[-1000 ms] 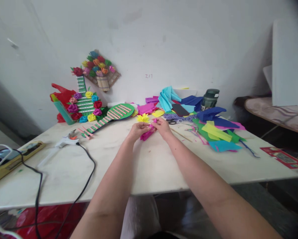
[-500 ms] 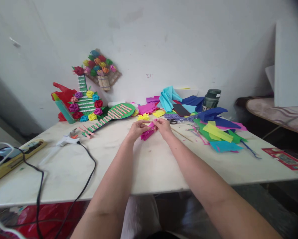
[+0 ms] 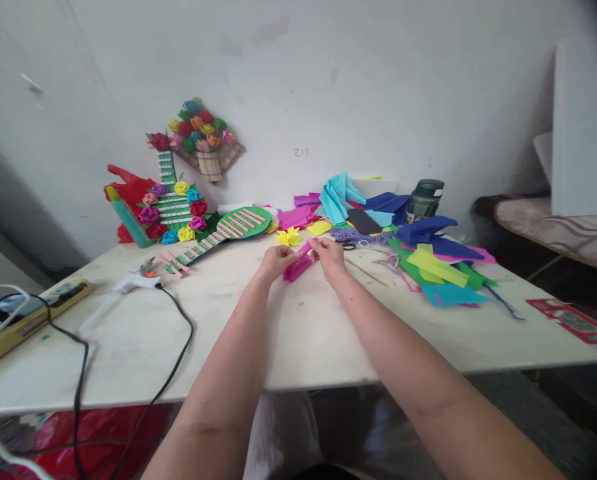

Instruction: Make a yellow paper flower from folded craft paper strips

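Note:
A folded strip of magenta paper (image 3: pixel 297 267) is held above the middle of the white table (image 3: pixel 318 347). My left hand (image 3: pixel 277 261) pinches its left side. At the upper right of the same paper, my right hand (image 3: pixel 328 256) has its fingers closed on it. Just behind my hands lies a yellow paper flower (image 3: pixel 288 236). Black-handled scissors (image 3: pixel 347 246) rest beside my right hand, partly hidden, and a thin stick (image 3: pixel 366 271) lies to the right of it.
A glue gun (image 3: pixel 137 281) with a black cord and a power strip (image 3: pixel 58 303) are on the left. Behind stand flower-decorated crafts (image 3: pixel 174 210). Coloured paper (image 3: pixel 436 267), a phone (image 3: pixel 363 221) and a dark bottle (image 3: pixel 425 199) occupy the right and back.
The left fingers have drawn in slightly against the magenta paper, and the right fingers have shifted a little at its top edge. Both hands still hold it.

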The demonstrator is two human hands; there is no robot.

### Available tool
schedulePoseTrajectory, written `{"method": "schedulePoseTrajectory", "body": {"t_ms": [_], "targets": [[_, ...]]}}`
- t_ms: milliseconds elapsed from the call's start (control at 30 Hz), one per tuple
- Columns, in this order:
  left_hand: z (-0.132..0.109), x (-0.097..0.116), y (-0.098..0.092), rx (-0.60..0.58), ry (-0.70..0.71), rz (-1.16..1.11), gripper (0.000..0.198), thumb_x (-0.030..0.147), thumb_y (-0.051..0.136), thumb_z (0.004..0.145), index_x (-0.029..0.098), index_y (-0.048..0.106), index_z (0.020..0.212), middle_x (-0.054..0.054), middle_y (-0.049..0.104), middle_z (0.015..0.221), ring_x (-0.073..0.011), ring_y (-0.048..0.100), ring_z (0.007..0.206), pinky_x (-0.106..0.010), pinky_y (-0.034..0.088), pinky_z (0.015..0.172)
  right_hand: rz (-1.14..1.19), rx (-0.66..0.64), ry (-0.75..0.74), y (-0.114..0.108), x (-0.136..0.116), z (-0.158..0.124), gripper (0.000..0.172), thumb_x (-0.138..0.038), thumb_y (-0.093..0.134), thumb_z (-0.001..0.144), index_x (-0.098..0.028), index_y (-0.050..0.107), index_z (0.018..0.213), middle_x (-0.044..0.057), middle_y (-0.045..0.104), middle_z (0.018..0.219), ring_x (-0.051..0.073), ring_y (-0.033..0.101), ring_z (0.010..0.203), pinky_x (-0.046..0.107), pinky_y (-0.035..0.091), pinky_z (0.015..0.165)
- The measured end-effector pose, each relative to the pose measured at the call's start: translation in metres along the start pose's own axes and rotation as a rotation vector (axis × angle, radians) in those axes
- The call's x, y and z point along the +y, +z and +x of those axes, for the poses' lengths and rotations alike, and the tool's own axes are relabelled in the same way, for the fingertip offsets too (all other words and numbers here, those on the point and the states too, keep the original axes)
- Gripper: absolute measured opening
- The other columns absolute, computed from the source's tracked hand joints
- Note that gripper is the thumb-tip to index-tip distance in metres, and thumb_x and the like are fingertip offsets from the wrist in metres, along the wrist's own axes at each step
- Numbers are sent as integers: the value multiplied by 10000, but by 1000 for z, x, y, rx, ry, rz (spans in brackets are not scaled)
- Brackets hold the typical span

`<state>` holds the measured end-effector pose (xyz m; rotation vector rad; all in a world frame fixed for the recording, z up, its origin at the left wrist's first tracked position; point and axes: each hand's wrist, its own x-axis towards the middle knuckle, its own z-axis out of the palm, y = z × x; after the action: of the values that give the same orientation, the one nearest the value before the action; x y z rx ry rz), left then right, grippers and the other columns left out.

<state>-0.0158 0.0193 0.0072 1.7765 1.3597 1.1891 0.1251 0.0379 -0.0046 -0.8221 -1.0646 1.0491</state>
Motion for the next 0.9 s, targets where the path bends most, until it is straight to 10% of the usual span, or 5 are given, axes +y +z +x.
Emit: {"method": "schedulePoseTrajectory", "body": {"t_ms": [467,900], "targets": [[-1,1,-4,-8,11,-153,366,475,646,565,124,543,560,31,469,441,-61,401,418,-200,311,436,127,54,114,3,-1,-1,234,-326,687,529,-142,559,598,-64,495,373,49,403,325,180,333,345],[6,-29,-30,365,-444,600,404,569,529,613,211,675,731,-111,626,876,-264,516,914,-335,384,716,-343,-37,-23,-11,6,6,204,-345,554,659,-155,582,591,-1,612,529,81,458,355,211,355,375]]}}
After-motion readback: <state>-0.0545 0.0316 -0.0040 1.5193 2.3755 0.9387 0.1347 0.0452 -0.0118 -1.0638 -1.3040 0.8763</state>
